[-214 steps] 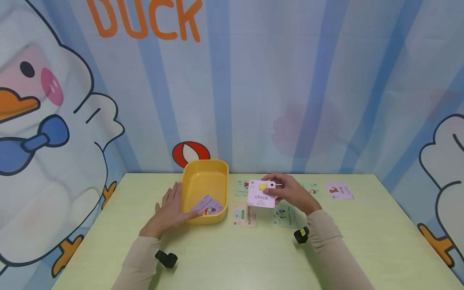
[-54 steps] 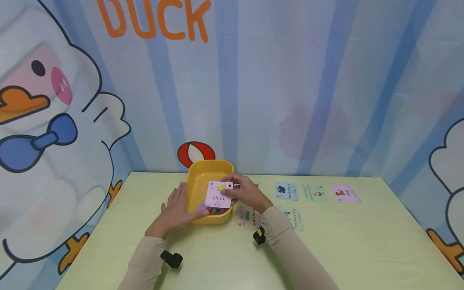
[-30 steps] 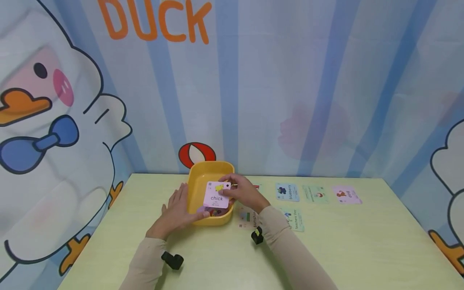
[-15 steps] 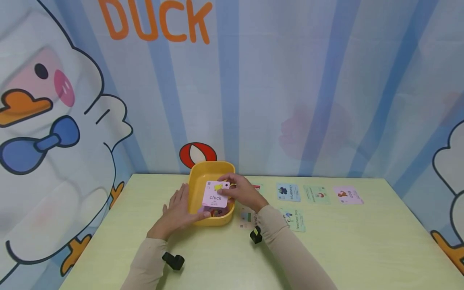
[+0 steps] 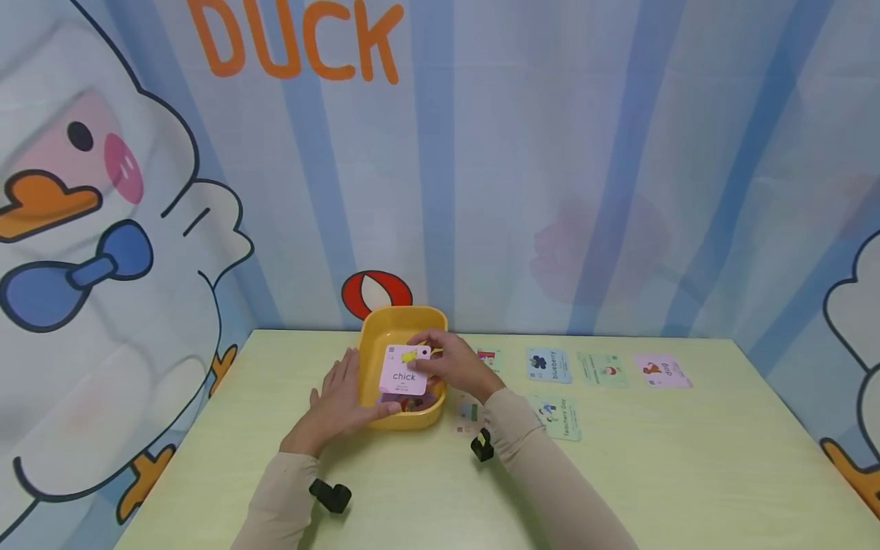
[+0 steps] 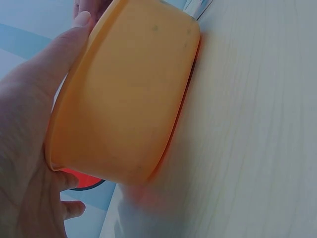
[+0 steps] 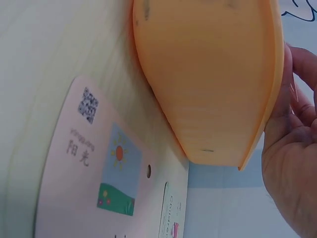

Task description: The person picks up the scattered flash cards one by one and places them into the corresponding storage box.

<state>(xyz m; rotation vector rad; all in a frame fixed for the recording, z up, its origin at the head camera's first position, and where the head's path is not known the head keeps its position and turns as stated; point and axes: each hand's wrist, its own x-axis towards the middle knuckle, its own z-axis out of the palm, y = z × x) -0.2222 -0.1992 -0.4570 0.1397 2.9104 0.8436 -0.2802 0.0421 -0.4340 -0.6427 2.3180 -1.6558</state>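
A yellow plastic basket (image 5: 392,327) stands at the back of the table. My left hand (image 5: 332,411) rests against its left side with straight fingers, its thumb over the near rim; in the left wrist view the thumb (image 6: 62,52) lies along the rim. My right hand (image 5: 459,368) pinches a pink "chick" flashcard (image 5: 404,376) by its right edge, over the inside of the basket. Below that card a purple card (image 5: 415,402) lies in the basket, partly covered. In the right wrist view the basket's outer wall (image 7: 208,79) hides the held card.
On the table (image 5: 660,466), right of the basket, lie several flashcards: sunshine (image 5: 470,412), Teachers' Day (image 5: 558,417), blueberry (image 5: 548,365), a green one (image 5: 603,370) and dog (image 5: 661,370). The right forearm partly covers the sunshine card. A striped curtain (image 5: 522,168) rises behind.
Over the last seconds my right hand carried the chick card left from above the table cards to over the basket, then slightly farther left. The left hand has stayed against the basket.
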